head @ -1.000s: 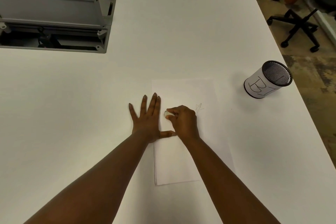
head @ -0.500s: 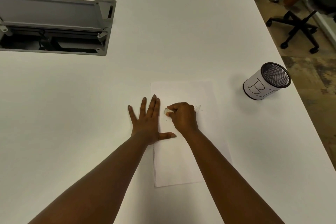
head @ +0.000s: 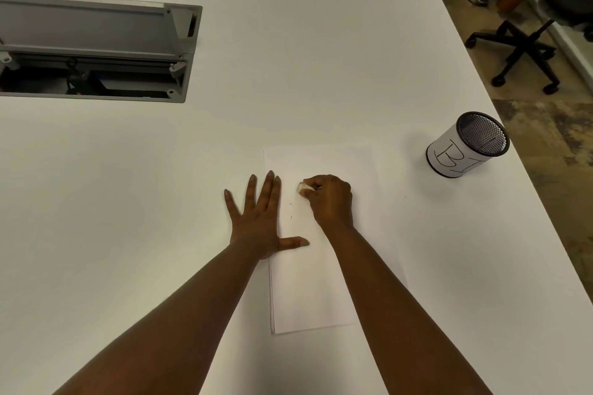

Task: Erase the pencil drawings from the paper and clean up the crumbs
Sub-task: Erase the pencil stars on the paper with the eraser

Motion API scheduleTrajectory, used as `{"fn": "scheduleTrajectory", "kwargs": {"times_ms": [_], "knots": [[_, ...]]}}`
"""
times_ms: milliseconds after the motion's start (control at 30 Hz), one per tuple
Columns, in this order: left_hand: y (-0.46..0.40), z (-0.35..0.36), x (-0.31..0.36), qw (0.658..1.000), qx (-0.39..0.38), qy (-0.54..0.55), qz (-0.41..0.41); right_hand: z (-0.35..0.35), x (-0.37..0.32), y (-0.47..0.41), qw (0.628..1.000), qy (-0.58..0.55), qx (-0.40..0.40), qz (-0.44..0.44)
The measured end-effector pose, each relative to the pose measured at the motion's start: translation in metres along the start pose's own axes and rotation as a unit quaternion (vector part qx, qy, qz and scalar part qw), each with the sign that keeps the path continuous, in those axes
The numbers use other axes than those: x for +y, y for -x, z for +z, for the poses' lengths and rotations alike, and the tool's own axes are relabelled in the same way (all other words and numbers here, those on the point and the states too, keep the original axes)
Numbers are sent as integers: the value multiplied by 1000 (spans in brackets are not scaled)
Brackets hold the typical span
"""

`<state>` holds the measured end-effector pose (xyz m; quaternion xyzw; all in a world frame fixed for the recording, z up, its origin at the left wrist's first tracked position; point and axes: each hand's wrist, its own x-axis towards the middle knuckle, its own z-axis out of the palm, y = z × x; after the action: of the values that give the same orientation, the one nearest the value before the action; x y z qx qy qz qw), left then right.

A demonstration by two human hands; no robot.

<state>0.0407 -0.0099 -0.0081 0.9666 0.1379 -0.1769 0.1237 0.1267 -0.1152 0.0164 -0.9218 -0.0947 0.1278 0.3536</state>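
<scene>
Both hands worked on the paper (head: pixel 308 292). Left hand (head: pixel 256 218) lay flat, fingers spread, pinning its left edge. Right hand (head: pixel 330 199) pinched the eraser (head: pixel 302 187) and had shifted leftward, covering the sketch visible a second earlier; erasing likely continued, crumbs (head: pixel 291 210) uncleared.

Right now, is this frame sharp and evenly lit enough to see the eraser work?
Head view: the right hand, eraser and paper are sharp; white paper on white table gives low contrast; soft light, faint shadows, no glare; wide-angle bending at the table edge.
</scene>
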Motion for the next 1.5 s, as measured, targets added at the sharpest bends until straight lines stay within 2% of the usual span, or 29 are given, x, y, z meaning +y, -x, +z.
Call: {"fn": "scheduleTrajectory", "kwargs": {"times_ms": [233,433,600,833,1200,1300,1367,1433,1500], "knots": [[-2,3,-1,1000,4,6,2,-5,10,21,999,15,-37,5],[0,-1,1,1000,-11,-2,-4,-1,7,10,999,39,-10,-26],[0,-1,0,1000,-10,2,0,3,-1,0,999,37,16,-12],[0,-1,1,1000,4,18,12,15,1,29,998,32,-25,-37],[0,-4,1,1000,-28,6,7,12,-1,7,997,33,7,-65],[1,-6,3,999,-34,7,5,2,3,3,998,-58,26,-11],[1,-7,2,999,-33,12,6,-13,12,0,991,-109,71,35],[1,-7,3,999,-34,18,9,-25,24,3,988,-106,98,51],[2,-7,2,999,-33,20,10,-30,33,10,992,-76,93,40]]}}
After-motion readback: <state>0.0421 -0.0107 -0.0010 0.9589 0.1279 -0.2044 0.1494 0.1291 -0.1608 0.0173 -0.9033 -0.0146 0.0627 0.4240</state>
